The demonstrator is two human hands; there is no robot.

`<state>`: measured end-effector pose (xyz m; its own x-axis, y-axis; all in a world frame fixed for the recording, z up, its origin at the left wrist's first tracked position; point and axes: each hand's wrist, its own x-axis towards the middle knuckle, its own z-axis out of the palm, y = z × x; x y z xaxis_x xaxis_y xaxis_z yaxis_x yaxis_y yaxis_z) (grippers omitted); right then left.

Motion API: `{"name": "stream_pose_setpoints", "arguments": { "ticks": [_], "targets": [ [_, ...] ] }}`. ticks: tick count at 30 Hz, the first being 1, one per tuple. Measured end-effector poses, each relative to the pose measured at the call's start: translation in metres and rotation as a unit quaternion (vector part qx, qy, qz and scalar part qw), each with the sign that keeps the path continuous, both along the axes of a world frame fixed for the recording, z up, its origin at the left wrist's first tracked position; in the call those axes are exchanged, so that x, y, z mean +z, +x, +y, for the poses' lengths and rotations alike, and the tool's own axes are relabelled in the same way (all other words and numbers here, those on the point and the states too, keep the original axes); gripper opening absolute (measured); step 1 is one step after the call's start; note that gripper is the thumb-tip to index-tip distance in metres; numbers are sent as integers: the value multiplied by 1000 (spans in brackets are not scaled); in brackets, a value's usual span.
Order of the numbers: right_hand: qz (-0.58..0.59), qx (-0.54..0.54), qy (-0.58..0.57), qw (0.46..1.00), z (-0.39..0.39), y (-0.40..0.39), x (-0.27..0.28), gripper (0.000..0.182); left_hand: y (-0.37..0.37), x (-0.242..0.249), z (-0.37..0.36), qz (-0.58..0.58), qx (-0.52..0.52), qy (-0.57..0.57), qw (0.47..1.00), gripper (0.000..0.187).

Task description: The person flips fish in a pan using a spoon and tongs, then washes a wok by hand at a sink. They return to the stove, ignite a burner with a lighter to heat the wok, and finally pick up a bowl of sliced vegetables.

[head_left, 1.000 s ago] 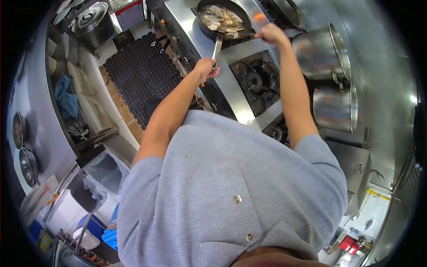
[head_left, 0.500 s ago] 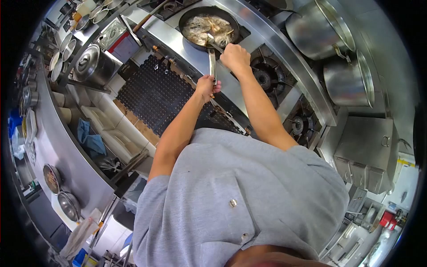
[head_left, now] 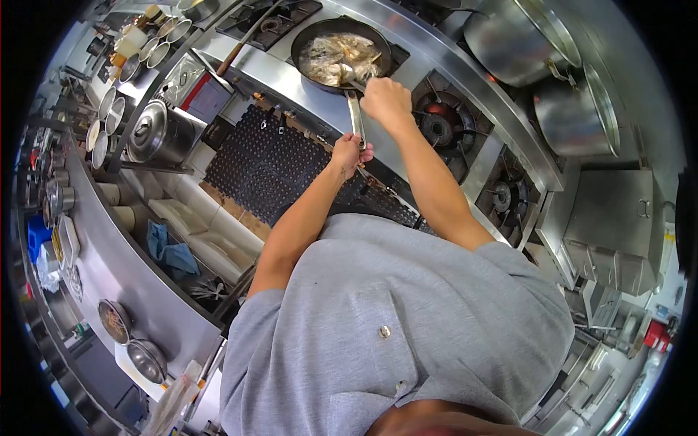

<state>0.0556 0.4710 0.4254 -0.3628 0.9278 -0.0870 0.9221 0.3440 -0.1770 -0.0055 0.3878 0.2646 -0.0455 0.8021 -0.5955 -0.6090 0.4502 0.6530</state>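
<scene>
A dark frying pan [head_left: 297, 45] sits on the stove, holding pale pieces of food [head_left: 339, 57] that look like fish in bubbling liquid. Its long metal handle [head_left: 355, 112] points toward me. My left hand [head_left: 351, 154] is closed round the end of this handle. Above and right of it, my right hand [head_left: 387, 100] is closed on a metal spoon [head_left: 349, 75], whose head rests among the food at the pan's near side. Most of the spoon's handle is hidden in my fist.
Burners [head_left: 440, 125] lie right of the pan, one glowing reddish near my right forearm. Large steel pots [head_left: 520, 47] stand behind them. At left are a lidded stockpot [head_left: 154, 134], a steel counter [head_left: 163, 291] with bowls [head_left: 147, 361], and a black perforated mat [head_left: 262, 160] on the floor.
The spoon's head has shifted slightly right and toward the pan's near edge, with my right hand a little lower. My left hand keeps hold of the pan handle. The whole view has turned slightly.
</scene>
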Motion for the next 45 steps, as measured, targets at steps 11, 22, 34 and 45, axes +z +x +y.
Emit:
{"name": "stream_pose_setpoints", "arguments": {
  "ticks": [11,22,34,45],
  "targets": [
    [36,-6,36,999,12,-15,-28,20,-16,0,1,8,-49,16,999,22],
    [77,-56,29,995,29,-16,-48,18,-19,0,-2,2,-51,14,999,22],
    [115,-154,-37,981,50,4,-75,25,-18,5,-2,-13,-44,1,999,18],
    [106,-138,-7,985,31,34,-68,23,-15,1,-3,-20,-29,4,999,18]
  ]
}}
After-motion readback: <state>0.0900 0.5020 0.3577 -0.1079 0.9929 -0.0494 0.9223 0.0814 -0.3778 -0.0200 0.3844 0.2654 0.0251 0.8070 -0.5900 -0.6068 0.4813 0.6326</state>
